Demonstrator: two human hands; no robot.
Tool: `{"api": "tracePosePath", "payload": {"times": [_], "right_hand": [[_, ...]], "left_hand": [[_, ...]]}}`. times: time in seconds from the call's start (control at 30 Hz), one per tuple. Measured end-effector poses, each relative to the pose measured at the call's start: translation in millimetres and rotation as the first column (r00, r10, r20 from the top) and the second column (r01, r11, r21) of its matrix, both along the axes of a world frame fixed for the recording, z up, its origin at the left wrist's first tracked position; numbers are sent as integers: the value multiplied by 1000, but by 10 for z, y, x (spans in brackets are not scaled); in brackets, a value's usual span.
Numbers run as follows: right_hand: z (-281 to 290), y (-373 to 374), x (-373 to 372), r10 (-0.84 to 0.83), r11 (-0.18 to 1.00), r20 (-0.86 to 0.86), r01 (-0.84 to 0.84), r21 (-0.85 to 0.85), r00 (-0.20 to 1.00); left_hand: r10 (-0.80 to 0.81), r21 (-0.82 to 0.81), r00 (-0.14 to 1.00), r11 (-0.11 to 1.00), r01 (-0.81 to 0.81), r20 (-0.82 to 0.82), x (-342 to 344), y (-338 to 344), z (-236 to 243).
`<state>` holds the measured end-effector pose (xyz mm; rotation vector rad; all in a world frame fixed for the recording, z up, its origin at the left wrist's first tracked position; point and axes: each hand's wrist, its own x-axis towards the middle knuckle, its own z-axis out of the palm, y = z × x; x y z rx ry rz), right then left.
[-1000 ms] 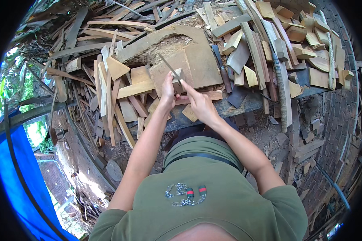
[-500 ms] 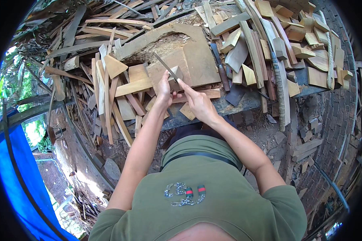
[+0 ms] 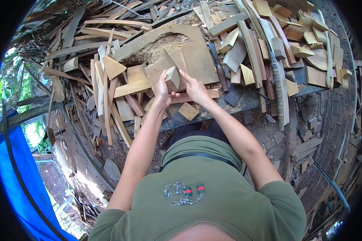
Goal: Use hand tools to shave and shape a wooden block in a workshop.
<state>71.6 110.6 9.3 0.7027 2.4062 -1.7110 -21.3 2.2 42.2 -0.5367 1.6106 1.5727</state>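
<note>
My left hand (image 3: 162, 93) grips a small pale wooden block (image 3: 173, 75) from its left side, the thumb along the edge and the fingers curled underneath. In my right hand (image 3: 197, 90) is a narrow, dark metal blade (image 3: 169, 58), its index finger stretched along it. The blade runs along the block's upper right edge and points away from me. Its handle is hidden under the right hand. Both hands are over the near edge of a worn wooden board (image 3: 201, 60) with a rough hollow at its far left.
A chisel-like tool (image 3: 218, 66) with a dark handle lies right of the board. Cut blocks (image 3: 301, 32) pile up at the far right, and strips (image 3: 108, 96) crowd the left. A small drilled wooden piece (image 3: 188, 111) sits at the near bench edge (image 3: 169, 122).
The blade has shifted from lying across the block's top to its right edge and looks more edge-on. The block has turned slightly, showing more of its pale faces. My right hand moved slightly right.
</note>
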Motion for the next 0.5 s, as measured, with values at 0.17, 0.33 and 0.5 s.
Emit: {"api": "tracePosePath", "payload": {"times": [0.17, 0.33, 0.5], "right_hand": [[375, -173, 185, 19, 1000, -109, -16, 27, 994], [178, -84, 51, 5, 997, -120, 4, 76, 993], [130, -125, -12, 39, 994, -76, -31, 105, 996]], "left_hand": [[60, 71, 996, 995, -65, 65, -106, -191, -153], [-12, 44, 998, 999, 9, 65, -104, -117, -119], [25, 67, 1000, 997, -25, -2, -55, -140, -161]]}}
